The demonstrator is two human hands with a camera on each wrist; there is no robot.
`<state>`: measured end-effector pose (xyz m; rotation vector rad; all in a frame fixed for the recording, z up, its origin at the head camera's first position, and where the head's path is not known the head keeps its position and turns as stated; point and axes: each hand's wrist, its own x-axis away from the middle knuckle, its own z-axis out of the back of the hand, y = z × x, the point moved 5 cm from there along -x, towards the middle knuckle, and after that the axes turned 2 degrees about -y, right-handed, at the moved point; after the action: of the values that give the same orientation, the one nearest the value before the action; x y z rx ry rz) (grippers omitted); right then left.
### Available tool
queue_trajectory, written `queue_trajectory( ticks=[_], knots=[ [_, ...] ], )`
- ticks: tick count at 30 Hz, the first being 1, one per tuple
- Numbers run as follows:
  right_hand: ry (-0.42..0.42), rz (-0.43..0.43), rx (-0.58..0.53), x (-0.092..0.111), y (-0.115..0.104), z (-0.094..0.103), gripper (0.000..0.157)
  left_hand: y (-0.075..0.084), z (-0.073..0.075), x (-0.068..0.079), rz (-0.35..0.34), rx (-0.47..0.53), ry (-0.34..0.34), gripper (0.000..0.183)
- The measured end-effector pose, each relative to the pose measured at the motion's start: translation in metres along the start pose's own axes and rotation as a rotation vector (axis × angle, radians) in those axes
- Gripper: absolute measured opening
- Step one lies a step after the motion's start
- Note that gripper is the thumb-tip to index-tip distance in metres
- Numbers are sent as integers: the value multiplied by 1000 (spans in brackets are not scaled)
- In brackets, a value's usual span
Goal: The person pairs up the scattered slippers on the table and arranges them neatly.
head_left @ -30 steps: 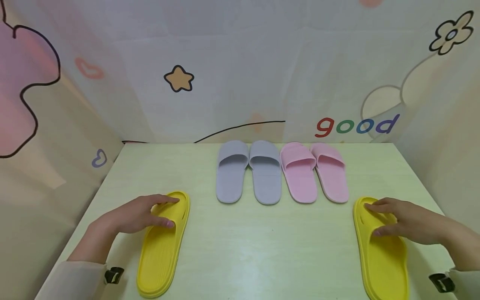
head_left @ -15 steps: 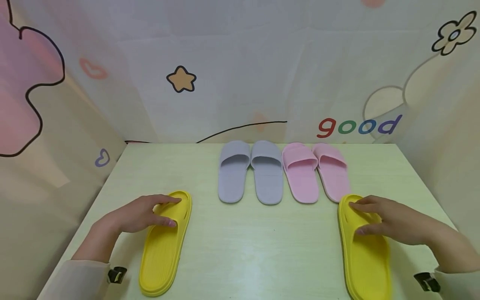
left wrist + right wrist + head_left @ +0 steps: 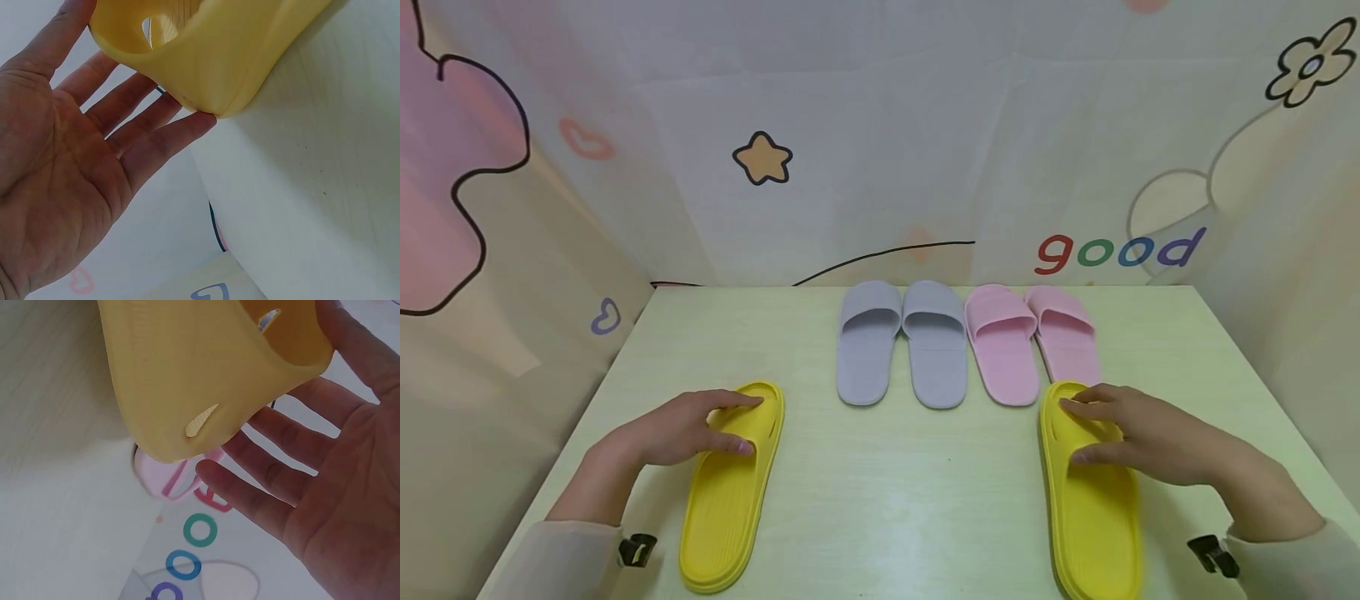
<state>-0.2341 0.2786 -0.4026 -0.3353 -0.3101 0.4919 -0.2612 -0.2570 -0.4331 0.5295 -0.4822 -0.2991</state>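
Note:
At the left of the table, my left hand point(image 3: 688, 429) holds a yellow slipper point(image 3: 722, 517) by its upper, thumb at the upper's opening and fingers toward the toe. In the left wrist view, the thumb and fingertips touch the yellow upper point(image 3: 206, 62). On the right, my right hand point(image 3: 1138, 433) grips the other yellow slipper point(image 3: 1097, 525) the same way. Its toe hides the heel of a pink slipper point(image 3: 1067, 350) behind it in the head view. Whether this yellow slipper is raised off the table, I cannot tell. The right wrist view shows its slotted upper point(image 3: 181, 369) between thumb and fingers.
A pair of grey slippers point(image 3: 862, 367) stands side by side near the table's back edge. Beside them on the right is the pink pair, including its left slipper point(image 3: 1006, 358). A printed cloth point(image 3: 865, 150) hangs behind the table point(image 3: 880, 500) and along its sides.
My right hand has moved left with its yellow slipper, whose toe now overlaps the right pink slipper in view. The left hand and its slipper have stayed nearly still.

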Motion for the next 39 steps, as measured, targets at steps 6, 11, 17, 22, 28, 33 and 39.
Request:
queue_trajectory(
  ticks=[6,11,17,22,28,33,39],
  knots=[
    [-25,23,4,-16,-23,-3,85,0,1,1,-10,11,2,77],
    [-24,58,-7,-26,-41,-5,86,0,1,-1,-4,14,-10,77],
    [-9,110,17,-40,-56,-9,83,-2,2,-4,-2,3,-12,77],
    [-5,147,36,-51,-69,-12,81,-4,1,-5,2,-2,-10,77],
    [8,164,39,-62,-82,-19,76,-3,2,-2,11,11,-13,77],
    [47,163,53,-73,-94,-24,74,-1,2,-2,10,17,-12,76],
    [80,187,47,-87,-113,-31,72,-2,1,-2,15,33,-7,77]
  ],
)
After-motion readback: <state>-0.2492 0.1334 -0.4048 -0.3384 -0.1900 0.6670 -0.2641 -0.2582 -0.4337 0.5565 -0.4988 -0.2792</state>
